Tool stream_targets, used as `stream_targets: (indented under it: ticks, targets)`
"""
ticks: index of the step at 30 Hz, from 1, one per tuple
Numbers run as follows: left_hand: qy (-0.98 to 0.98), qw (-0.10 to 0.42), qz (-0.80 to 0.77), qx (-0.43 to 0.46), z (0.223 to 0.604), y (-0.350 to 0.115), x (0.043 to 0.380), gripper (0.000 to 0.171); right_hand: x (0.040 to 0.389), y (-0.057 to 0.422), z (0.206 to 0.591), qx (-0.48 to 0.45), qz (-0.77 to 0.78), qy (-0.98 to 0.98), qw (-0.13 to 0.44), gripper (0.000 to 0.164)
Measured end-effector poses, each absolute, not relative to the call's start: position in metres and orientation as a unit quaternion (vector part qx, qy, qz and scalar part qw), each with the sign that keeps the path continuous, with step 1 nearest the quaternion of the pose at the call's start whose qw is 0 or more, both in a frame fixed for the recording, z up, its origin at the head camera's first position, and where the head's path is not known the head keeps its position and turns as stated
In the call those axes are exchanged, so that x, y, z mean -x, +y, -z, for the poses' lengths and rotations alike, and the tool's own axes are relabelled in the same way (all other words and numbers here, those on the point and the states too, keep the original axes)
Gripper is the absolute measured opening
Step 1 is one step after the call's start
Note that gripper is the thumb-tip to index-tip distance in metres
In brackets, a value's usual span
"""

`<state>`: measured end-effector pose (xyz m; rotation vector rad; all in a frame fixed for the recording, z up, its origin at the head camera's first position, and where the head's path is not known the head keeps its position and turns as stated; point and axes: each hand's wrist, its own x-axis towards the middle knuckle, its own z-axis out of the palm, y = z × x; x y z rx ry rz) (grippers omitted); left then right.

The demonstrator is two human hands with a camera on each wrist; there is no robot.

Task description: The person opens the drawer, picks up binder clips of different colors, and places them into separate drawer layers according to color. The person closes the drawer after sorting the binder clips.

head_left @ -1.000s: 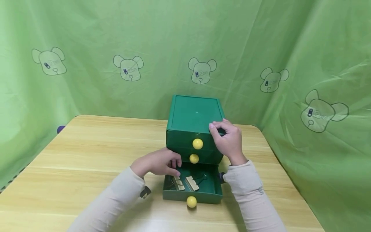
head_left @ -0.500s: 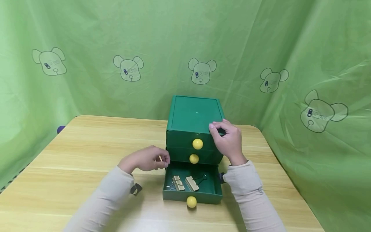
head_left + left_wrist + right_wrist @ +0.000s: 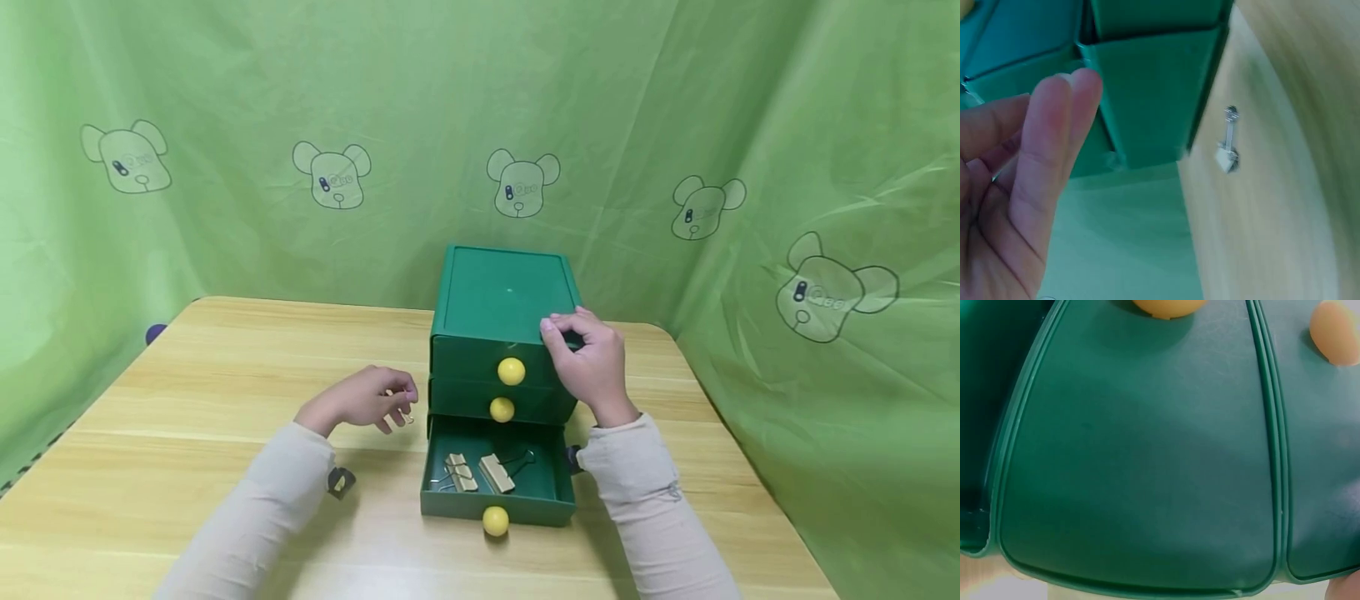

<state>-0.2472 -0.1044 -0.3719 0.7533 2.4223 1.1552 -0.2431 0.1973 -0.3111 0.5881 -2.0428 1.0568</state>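
A green drawer cabinet (image 3: pixel 510 292) with yellow ball knobs stands on the table, its bottom drawer (image 3: pixel 543 475) pulled out. Two binder clips lie in that drawer, a left clip (image 3: pixel 461 472) and a right clip (image 3: pixel 497 473). My right hand (image 3: pixel 596 362) holds the cabinet's upper front right corner. Left of the cabinet, my left hand (image 3: pixel 363 396) hovers over the table, fingers loosely bent and holding nothing. In the left wrist view a small metal clip (image 3: pixel 1229 144) lies on the table, apart from the left hand; the fingers mostly hide it in the head view.
Top knob (image 3: pixel 512 372), middle knob (image 3: pixel 502 409) and bottom knob (image 3: pixel 495 522) stick out in front. The wooden table (image 3: pixel 225 417) extends left and right of the cabinet. A green curtain (image 3: pixel 420 100) with printed bear heads hangs behind and at both sides.
My left hand has moved out of the open drawer, leftward and slightly back, to beside the cabinet. Both clips stay in the drawer. My right hand has not moved.
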Motion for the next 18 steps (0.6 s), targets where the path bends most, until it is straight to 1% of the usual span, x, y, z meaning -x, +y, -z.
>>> stream_targets:
  ticks: [8,14,18]
  targets:
    - [0.882,0.166,-0.387,-0.211,0.385,-0.105,0.262,0.008,0.244,0.198,0.312,-0.23,-0.415,-0.797,0.374,0.013]
    - [0.913,0.153,-0.333,-0.177,0.395,-0.102,0.274,0.016,0.245,0.198,0.312,-0.234,-0.416,-0.794,0.376,0.013]
    - [0.937,0.146,-0.268,-0.171,0.399,-0.099,0.279,0.024,0.244,0.198,0.312,-0.233,-0.414,-0.796,0.375,0.013]
